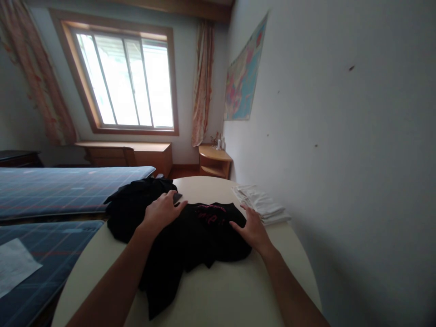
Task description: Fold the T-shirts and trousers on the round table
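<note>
A black garment with pink lettering (209,236) lies spread and partly folded on a round cream table (218,295). One end of it trails toward the table's near left. My left hand (161,211) is over the garment's left side, thumb and fingers apart. Just beyond its fingers a small dark grey flat piece (177,197) shows, too little of it to name. At the right edge of the garment is my right hand (252,229), its thumb and fingers spread. Behind my left hand sits a bunched heap of black cloth (131,202).
Folded white cloths (262,204) lie at the table's right edge, close to the white wall (357,181). Two blue plaid mattresses (68,190) stand to the left, the nearer one bearing a white sheet (15,265). A wooden desk (156,147) is under the window.
</note>
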### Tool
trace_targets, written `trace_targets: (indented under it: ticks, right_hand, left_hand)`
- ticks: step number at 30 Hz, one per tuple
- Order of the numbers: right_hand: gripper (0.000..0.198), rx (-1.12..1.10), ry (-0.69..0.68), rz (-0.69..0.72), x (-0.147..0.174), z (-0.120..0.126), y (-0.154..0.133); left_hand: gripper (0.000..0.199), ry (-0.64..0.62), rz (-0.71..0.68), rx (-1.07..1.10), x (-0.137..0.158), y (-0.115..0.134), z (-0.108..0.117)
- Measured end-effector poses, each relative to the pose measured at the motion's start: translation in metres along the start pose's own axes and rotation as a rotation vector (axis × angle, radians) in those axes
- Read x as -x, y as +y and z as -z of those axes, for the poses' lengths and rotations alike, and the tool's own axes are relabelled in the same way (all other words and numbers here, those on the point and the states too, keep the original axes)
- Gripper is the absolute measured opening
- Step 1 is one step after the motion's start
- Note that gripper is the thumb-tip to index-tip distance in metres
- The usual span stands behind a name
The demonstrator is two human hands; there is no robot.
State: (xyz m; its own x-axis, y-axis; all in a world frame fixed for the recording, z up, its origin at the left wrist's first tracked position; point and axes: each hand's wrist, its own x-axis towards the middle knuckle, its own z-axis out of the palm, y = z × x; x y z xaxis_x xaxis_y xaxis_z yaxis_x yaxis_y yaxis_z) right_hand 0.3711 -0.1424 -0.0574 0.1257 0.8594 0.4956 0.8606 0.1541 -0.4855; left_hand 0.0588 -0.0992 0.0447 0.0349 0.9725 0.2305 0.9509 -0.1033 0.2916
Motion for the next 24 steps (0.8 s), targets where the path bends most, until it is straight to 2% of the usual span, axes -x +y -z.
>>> trace_targets:
  ticks: [3, 5, 7, 9, 11, 13, 16, 19, 22, 24]
  right_hand:
    - [0.080, 0.070, -0.202, 0.002, 0.012, -0.001, -0.011]
    - [0.096, 0.097, -0.371, 0.028, 0.019, -0.004, -0.016]
    - [0.104, 0.108, -0.475, 0.054, 0.023, -0.007, -0.018]
    - [0.090, 0.084, -0.488, 0.098, 0.022, -0.007, -0.017]
    - [0.067, 0.030, -0.457, 0.144, 0.018, -0.005, -0.014]
    - [0.054, 0.000, -0.416, 0.125, 0.011, 0.000, -0.010]
    - [0.043, 0.045, -0.274, 0.047, 0.001, 0.008, -0.003]
    - [0.042, 0.127, -0.034, 0.074, -0.006, 0.012, 0.002]
    - [0.037, 0.181, 0.120, 0.112, -0.008, 0.015, -0.003]
    - [0.025, 0.159, 0.099, 0.140, -0.005, 0.015, -0.012]
  left_hand:
    - [0.090, -0.243, -0.120, -0.036, 0.017, 0.010, 0.004]
    - [0.101, -0.331, -0.247, -0.042, 0.024, 0.014, 0.001]
    - [0.101, -0.370, -0.351, -0.035, 0.028, 0.015, -0.005]
    - [0.084, -0.372, -0.419, -0.024, 0.026, 0.013, -0.009]
    - [0.063, -0.325, -0.440, -0.008, 0.020, 0.010, -0.010]
    - [0.049, -0.228, -0.399, 0.025, 0.011, 0.004, -0.007]
    - [0.044, -0.005, -0.184, 0.062, -0.002, -0.007, -0.002]
    - [0.050, 0.231, 0.001, 0.004, -0.010, -0.017, 0.001]
    - [0.051, 0.366, -0.023, -0.072, -0.009, -0.017, 0.001]
    - [0.042, 0.340, -0.079, -0.047, -0.004, -0.011, 0.000]
